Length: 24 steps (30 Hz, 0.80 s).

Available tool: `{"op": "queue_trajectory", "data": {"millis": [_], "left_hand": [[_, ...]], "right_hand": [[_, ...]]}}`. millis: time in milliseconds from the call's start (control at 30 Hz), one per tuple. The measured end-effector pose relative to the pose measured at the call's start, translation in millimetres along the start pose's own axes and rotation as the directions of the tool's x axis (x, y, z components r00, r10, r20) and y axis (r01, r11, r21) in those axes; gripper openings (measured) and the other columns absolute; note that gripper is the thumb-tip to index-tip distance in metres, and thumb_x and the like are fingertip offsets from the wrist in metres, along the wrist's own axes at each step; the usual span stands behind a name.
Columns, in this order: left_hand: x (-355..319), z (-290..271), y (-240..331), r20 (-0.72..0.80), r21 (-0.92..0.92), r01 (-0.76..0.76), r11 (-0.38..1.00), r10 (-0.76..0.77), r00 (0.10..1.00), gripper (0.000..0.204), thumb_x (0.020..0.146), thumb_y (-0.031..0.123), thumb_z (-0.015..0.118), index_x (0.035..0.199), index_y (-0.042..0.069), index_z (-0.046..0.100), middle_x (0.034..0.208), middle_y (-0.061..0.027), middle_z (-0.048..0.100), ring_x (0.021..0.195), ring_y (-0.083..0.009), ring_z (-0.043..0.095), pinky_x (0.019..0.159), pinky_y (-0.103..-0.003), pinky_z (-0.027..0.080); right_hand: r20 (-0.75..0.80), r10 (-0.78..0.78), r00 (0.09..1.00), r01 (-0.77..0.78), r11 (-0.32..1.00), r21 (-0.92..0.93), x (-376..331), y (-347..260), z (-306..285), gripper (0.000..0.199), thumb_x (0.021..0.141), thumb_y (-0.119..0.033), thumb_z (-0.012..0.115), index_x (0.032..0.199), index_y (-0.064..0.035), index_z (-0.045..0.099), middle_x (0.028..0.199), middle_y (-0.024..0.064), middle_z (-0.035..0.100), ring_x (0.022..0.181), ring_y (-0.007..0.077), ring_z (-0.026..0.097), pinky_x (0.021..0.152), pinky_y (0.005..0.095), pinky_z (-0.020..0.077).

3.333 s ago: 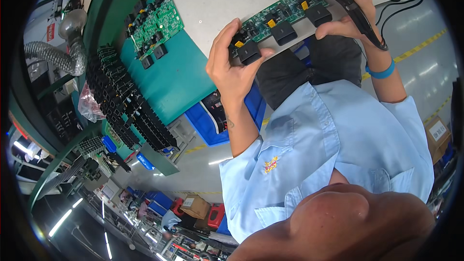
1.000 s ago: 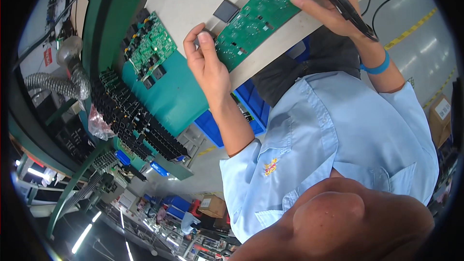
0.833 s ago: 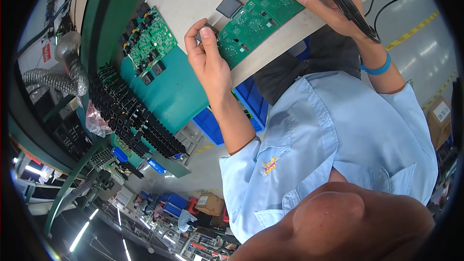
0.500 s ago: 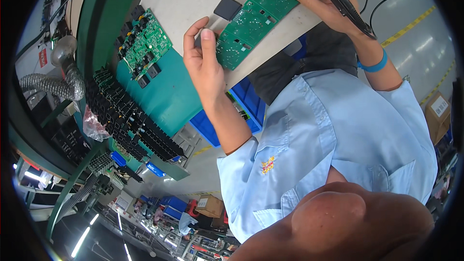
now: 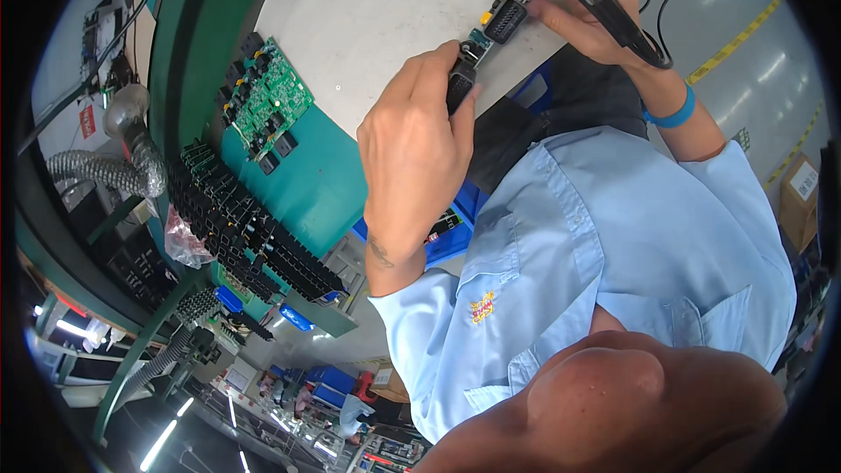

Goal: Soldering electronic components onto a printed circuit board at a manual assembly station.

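A circuit board [image 5: 477, 40] is held up above the white worktop, turned nearly edge-on. Black connector blocks and a small yellow part face outward along it. My left hand [image 5: 419, 118] is closed around its near-left end, thumb below and fingers over the top. At the other end, my right hand [image 5: 569, 13] grips it between thumb and fingers. A long black tool [image 5: 604, 7] lies across the same right hand; its kind cannot be made out. To the left, another green circuit board [image 5: 273, 98] with black connectors lies on the green mat.
A row of black-edged boards [image 5: 254, 228] stands along the left side of the green mat [image 5: 328, 171]. Beneath the worktop [image 5: 350, 44] is a blue bin [image 5: 451, 245]. A flexible duct [image 5: 144, 158] and a clear plastic bag [image 5: 186, 241] are at far left. Cables hang at upper right.
The board has turned from showing its flat green face to nearly edge-on. My left hand has moved right and rolled over, its back now showing. The right hand keeps hold.
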<state>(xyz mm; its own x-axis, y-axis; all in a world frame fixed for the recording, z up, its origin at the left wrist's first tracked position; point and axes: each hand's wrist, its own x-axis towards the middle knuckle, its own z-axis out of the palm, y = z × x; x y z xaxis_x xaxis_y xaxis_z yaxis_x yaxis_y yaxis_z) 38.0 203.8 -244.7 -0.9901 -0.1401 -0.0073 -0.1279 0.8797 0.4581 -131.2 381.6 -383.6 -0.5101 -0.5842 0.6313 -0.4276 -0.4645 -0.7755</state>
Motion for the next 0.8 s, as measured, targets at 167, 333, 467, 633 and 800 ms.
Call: {"op": "queue_trajectory", "data": {"millis": [167, 333, 467, 633, 800], "left_hand": [[15, -2, -10, 0.012, -0.013, -0.037, 0.999, 0.038, 0.999, 0.04, 0.081, 0.012, 0.082, 0.118, 0.001, 0.075, 0.095, -0.0125, 0.077, 0.069, -0.0223, 0.065, 0.068, -0.032, 0.053], [59, -13, -54, 0.298, -0.235, 0.207, 0.95, -0.133, 0.945, 0.033, 0.082, 0.019, 0.079, 0.109, -0.002, 0.078, 0.082, -0.0104, 0.074, 0.063, -0.0194, 0.063, 0.063, -0.032, 0.054], [66, -9, -85, 0.404, -0.42, 0.365, 0.831, -0.189, 0.895, 0.036, 0.081, 0.022, 0.083, 0.11, 0.001, 0.079, 0.08, -0.0055, 0.072, 0.064, -0.011, 0.061, 0.058, -0.024, 0.051], [75, -5, -89, 0.449, -0.463, 0.407, 0.787, -0.188, 0.874, 0.035, 0.083, 0.02, 0.085, 0.115, 0.006, 0.079, 0.086, -0.0046, 0.073, 0.067, -0.0085, 0.061, 0.059, -0.019, 0.048], [74, -1, -92, 0.44, -0.49, 0.397, 0.776, -0.172, 0.881, 0.034, 0.083, 0.019, 0.085, 0.114, 0.006, 0.079, 0.086, -0.0045, 0.073, 0.068, -0.0082, 0.061, 0.059, -0.018, 0.048]], "right_hand": [[0.032, 0.215, 0.976, -0.206, 0.961, -0.187, 7, -24, 7, 0.057, 0.09, 0.016, 0.065, 0.142, 0.0029, 0.045, 0.14, 0.0275, 0.059, 0.127, 0.0379, 0.067, 0.1, 0.038, 0.0588], [-0.245, 0.087, 0.966, -0.209, 0.818, -0.535, -15, -33, 6, 0.046, 0.089, 0.009, 0.068, 0.133, 0.0022, 0.056, 0.129, 0.0246, 0.066, 0.106, 0.0306, 0.07, 0.095, 0.0378, 0.0559], [0.034, -0.062, 0.998, 0.07, 0.906, -0.418, -20, -50, 2, 0.053, 0.081, -0.001, 0.083, 0.131, -0.0009, 0.065, 0.102, 0.0149, 0.069, 0.099, 0.0307, 0.065, 0.099, 0.0491, 0.0533], [0.196, -0.067, 0.978, 0.135, 0.923, -0.361, -26, -45, 6, 0.044, 0.076, -0.001, 0.086, 0.118, -0.0003, 0.074, 0.103, 0.0107, 0.071, 0.09, 0.0253, 0.063, 0.086, 0.0346, 0.0559], [0.143, -0.076, 0.987, 0.123, 0.927, -0.354, -24, -43, 18, 0.033, 0.076, 0.005, 0.077, 0.109, -0.0011, 0.078, 0.095, 0.0093, 0.064, 0.089, 0.0261, 0.056, 0.087, 0.037, 0.0503]]}}
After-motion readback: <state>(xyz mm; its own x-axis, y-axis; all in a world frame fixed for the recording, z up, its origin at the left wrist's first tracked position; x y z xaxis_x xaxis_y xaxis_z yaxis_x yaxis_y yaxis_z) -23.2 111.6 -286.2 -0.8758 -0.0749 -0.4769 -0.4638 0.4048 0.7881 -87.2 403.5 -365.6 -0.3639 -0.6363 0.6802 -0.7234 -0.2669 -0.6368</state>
